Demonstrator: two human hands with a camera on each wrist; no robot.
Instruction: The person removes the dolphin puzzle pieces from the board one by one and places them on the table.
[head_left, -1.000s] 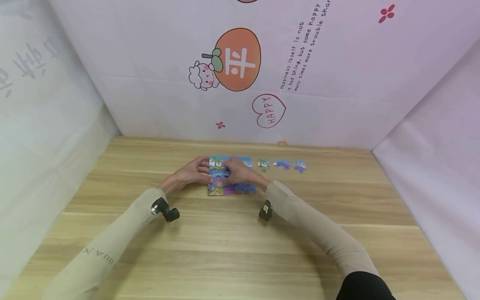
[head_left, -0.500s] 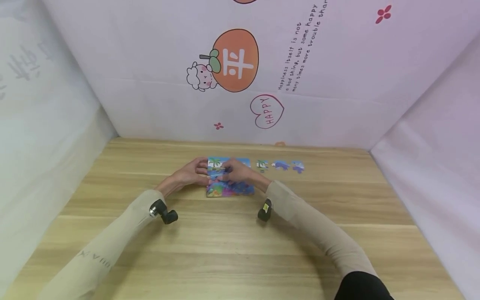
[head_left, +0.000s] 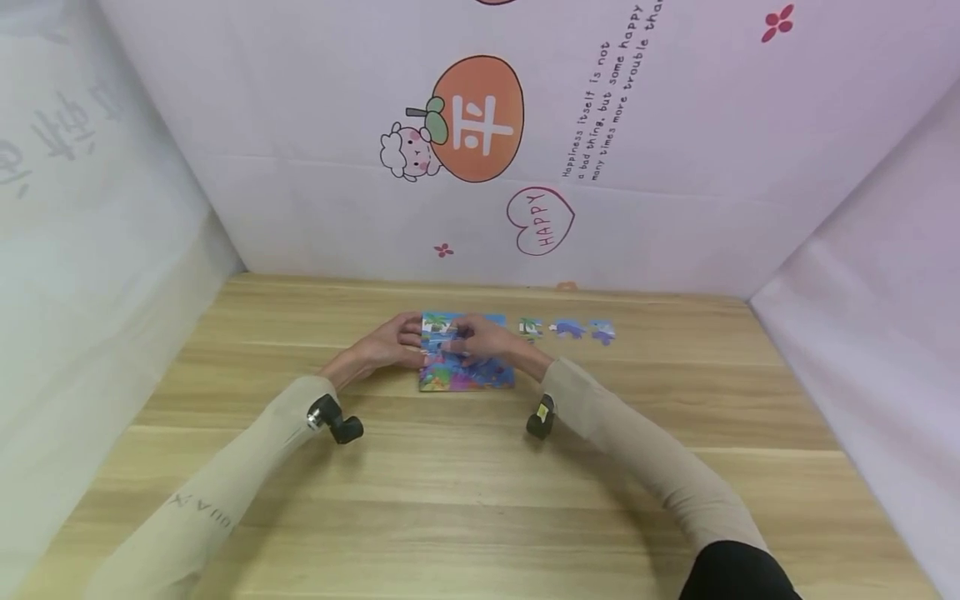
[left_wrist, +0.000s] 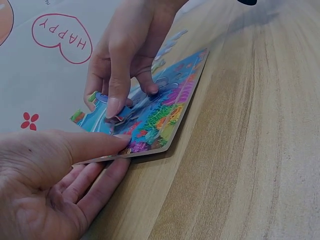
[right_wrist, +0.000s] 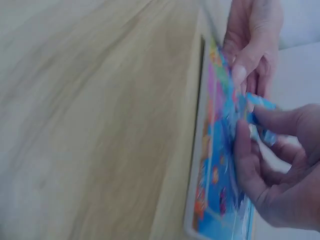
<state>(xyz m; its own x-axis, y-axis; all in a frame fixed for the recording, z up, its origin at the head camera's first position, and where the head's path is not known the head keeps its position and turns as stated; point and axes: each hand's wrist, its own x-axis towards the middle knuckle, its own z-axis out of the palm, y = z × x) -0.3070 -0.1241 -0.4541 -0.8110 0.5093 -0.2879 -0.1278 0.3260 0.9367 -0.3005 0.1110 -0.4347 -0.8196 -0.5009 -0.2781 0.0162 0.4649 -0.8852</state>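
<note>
Centrally, a flat, square puzzle board (head_left: 467, 367) with a glossy, brightly printed sea scene and a pale wooden edge is lying on the wood-grain table (head_left: 465, 500), towards its 12 o'clock side. The left hand (head_left: 386, 343) is steadying the board at its 9 o'clock edge: the thumb is pressing flat on the edge and the fingers are lying straight and relaxed on the table beneath, gripping nothing. The right hand (head_left: 487, 340) is pinching a small, thin blue puzzle piece (right_wrist: 260, 120) between thumb and fingertips, holding it over the board's upper part with one end touching the printed surface. Three loose pieces (head_left: 566, 329), irregular in outline with knobbed edges, are lying in a row at 3 o'clock of the board, apart from it. Smooth pink sheeting (head_left: 675, 167) with cartoon print is walling the table.
</note>
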